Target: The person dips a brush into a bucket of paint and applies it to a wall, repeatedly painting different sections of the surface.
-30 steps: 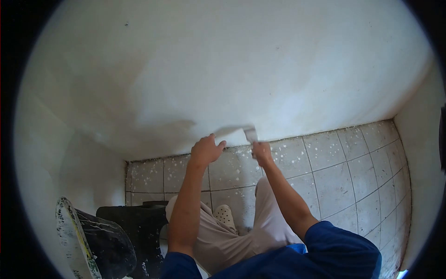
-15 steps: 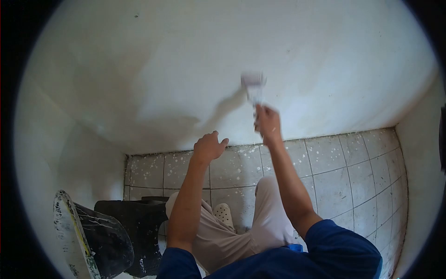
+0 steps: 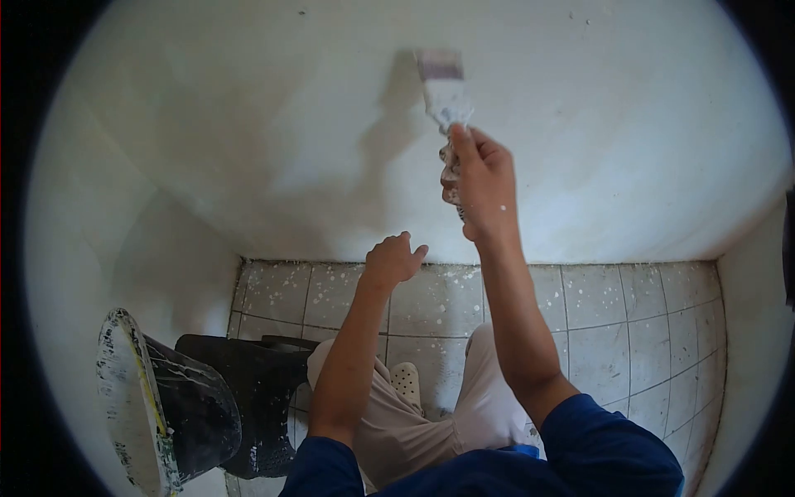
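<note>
A flat paintbrush [image 3: 445,91] with a paint-smeared handle is gripped in my right hand [image 3: 489,186], its bristles pointing up against the pale wall [image 3: 629,141]. My fingers wrap the handle and the thumb lies along it. Lower and to the left, my left hand [image 3: 394,260] holds nothing; its thumb stands apart from loosely bent fingers. It hovers in front of the wall's foot, over the tiled floor [image 3: 596,331]. The brush and right arm cast a shadow on the wall to their left.
At lower left stands a black bucket [image 3: 195,406] with a paint-crusted rim and whitish inside. Beside it is a black plastic piece [image 3: 265,373], spattered with paint. White drops speckle the tiles. Side walls close in at left and right. My foot in a cream clog [image 3: 406,383] rests below.
My right hand has carried the paintbrush up the wall and slightly left. My left hand sits a little further right in view, and the whole view has shifted slightly.
</note>
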Action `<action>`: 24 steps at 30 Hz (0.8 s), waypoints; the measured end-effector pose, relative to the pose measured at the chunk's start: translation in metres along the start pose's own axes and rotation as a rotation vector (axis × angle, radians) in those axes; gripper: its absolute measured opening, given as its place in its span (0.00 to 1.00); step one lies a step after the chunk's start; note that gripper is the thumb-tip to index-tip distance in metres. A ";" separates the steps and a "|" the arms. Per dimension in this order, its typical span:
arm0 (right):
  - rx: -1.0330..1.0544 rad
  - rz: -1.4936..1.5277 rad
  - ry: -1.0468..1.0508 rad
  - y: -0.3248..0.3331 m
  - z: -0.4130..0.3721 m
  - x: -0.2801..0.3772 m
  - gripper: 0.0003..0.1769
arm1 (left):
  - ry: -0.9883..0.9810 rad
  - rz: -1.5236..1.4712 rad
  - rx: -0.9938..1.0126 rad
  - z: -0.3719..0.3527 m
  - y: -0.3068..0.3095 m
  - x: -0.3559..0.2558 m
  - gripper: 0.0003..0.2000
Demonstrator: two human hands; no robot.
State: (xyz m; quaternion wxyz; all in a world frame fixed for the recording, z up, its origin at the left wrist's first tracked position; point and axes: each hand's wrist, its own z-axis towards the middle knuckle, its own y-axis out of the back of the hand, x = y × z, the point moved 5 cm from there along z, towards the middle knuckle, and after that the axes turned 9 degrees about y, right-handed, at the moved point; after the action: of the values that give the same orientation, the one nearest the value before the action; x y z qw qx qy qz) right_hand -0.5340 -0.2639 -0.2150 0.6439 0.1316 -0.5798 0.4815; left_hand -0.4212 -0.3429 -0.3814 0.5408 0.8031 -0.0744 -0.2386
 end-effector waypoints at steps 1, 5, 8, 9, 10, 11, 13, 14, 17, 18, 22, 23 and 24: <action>-0.036 -0.095 -0.024 0.008 0.002 -0.030 0.16 | 0.017 -0.018 0.002 0.000 0.002 0.004 0.25; -0.140 -0.421 -0.294 0.093 -0.054 -0.238 0.15 | 0.094 -0.065 -0.026 -0.002 0.022 0.025 0.25; -0.264 -0.384 -0.543 0.137 -0.103 -0.320 0.12 | 0.125 -0.085 -0.076 -0.011 0.029 0.042 0.25; -0.242 -0.334 -0.520 0.127 -0.094 -0.305 0.12 | 0.130 -0.093 -0.107 -0.010 0.035 0.045 0.25; -0.222 -0.293 -0.512 0.121 -0.095 -0.286 0.12 | 0.144 -0.118 -0.105 -0.008 0.039 0.048 0.24; -0.146 -0.252 -0.440 0.102 -0.075 -0.260 0.12 | 0.160 -0.142 -0.092 -0.009 0.039 0.051 0.24; -0.061 -0.077 -0.371 0.034 -0.020 -0.180 0.12 | 0.182 -0.160 -0.076 -0.009 0.039 0.060 0.24; -0.018 -0.052 -0.313 0.004 -0.009 -0.127 0.11 | 0.188 -0.159 -0.077 -0.005 0.037 0.066 0.24; 0.088 0.070 -0.105 -0.057 0.001 -0.011 0.12 | 0.218 -0.168 -0.090 0.004 0.035 0.077 0.23; 0.107 0.121 -0.056 -0.069 0.004 0.010 0.12 | 0.234 -0.177 -0.096 0.004 0.037 0.081 0.23; 0.034 -0.074 -0.094 -0.056 0.008 -0.096 0.13 | 0.253 -0.190 -0.088 0.006 0.038 0.085 0.23; 0.001 -0.075 -0.188 -0.032 -0.010 -0.165 0.13 | 0.247 -0.209 -0.104 0.010 0.034 0.088 0.23; 0.006 -0.243 -0.227 -0.003 -0.037 -0.229 0.12 | 0.241 -0.226 -0.122 0.011 0.033 0.089 0.23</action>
State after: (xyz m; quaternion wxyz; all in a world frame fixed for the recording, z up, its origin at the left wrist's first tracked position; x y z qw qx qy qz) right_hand -0.4778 -0.3454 -0.4251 0.6273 0.2563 -0.6274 0.3837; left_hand -0.3439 -0.3994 -0.3820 0.5632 0.7949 0.0962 -0.2041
